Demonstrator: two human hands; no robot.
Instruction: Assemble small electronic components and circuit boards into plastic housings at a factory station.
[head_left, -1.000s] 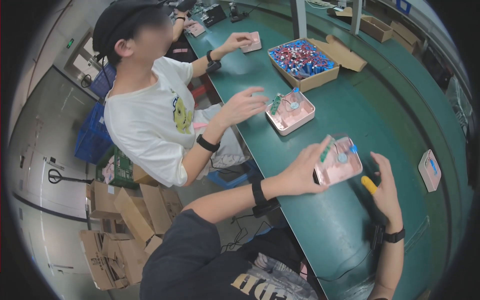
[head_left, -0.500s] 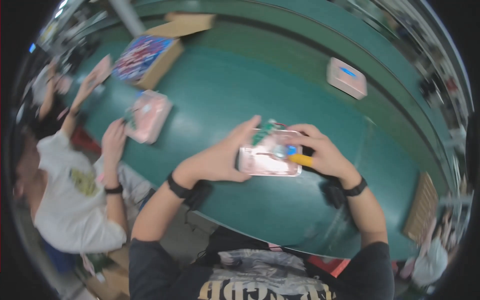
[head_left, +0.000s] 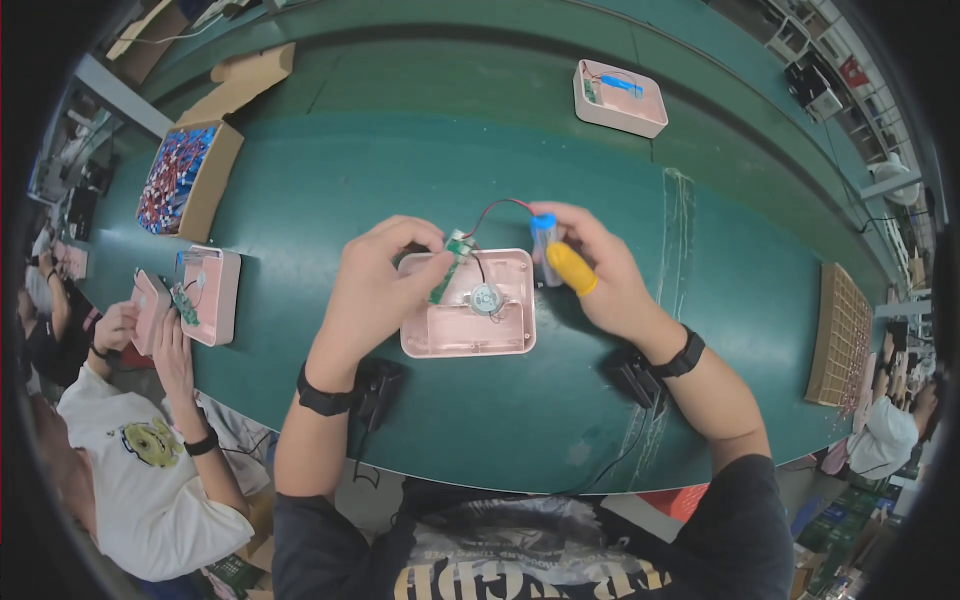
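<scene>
My left hand (head_left: 385, 285) pinches a small green circuit board (head_left: 462, 245) over the upper left of a pink plastic housing (head_left: 470, 342), which lies open on the table. Inside the housing sits a round silvery part (head_left: 486, 299) with thin wires. My right hand (head_left: 615, 275), a yellow cover (head_left: 572, 268) on one digit, grips a blue cylindrical battery (head_left: 543, 224) just right of the housing. A red and dark wire (head_left: 500, 204) arches between battery and board.
A cardboard box (head_left: 215, 185) full of blue batteries stands far left. Another pink housing (head_left: 620, 118) with a battery rests at the back. At left a co-worker (head_left: 150, 450) handles pink housing parts (head_left: 215, 300). A divided cardboard tray (head_left: 838, 335) lies at the right edge.
My right hand has lifted away from the housing to the right with the battery. My left hand has let go of the housing's side and now pinches the board. The view has shifted.
</scene>
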